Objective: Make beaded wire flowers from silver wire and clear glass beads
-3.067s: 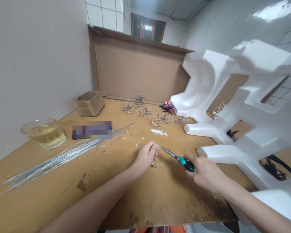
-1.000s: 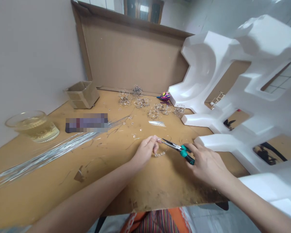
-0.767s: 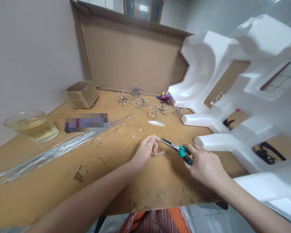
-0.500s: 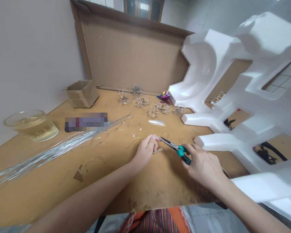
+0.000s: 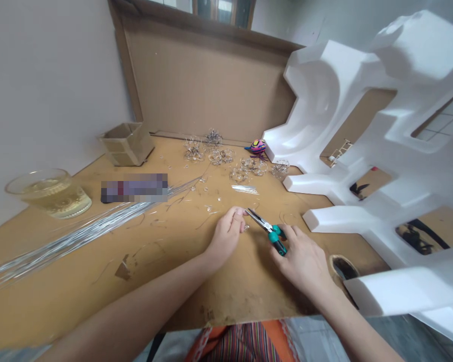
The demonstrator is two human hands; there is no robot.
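My left hand (image 5: 228,229) is closed in a pinch above the middle of the table, its fingertips on a small bent wire (image 5: 246,228). Most of that wire is hidden behind the fingers. Long-nose pliers (image 5: 272,235) with green and black handles are gripped in my right hand (image 5: 304,259). Their tips point up and left, right beside my left fingertips. Whether the jaws touch the wire I cannot tell. Just beyond lie short straight wires (image 5: 245,189), and several coiled wire shapes (image 5: 221,157) sit farther back.
Long silver wires (image 5: 86,231) lie across the left side, near a glass of yellowish liquid (image 5: 49,193), a blurred-out object (image 5: 134,188) and a small cardboard box (image 5: 126,146). White foam packing (image 5: 358,218) borders the right, by a round brown ring (image 5: 335,261). A colourful figure (image 5: 257,147) stands behind.
My right hand and the pliers have shifted left and slightly down, uncovering the brown ring. The wire in my left hand has turned, and less of it shows below the fingers.
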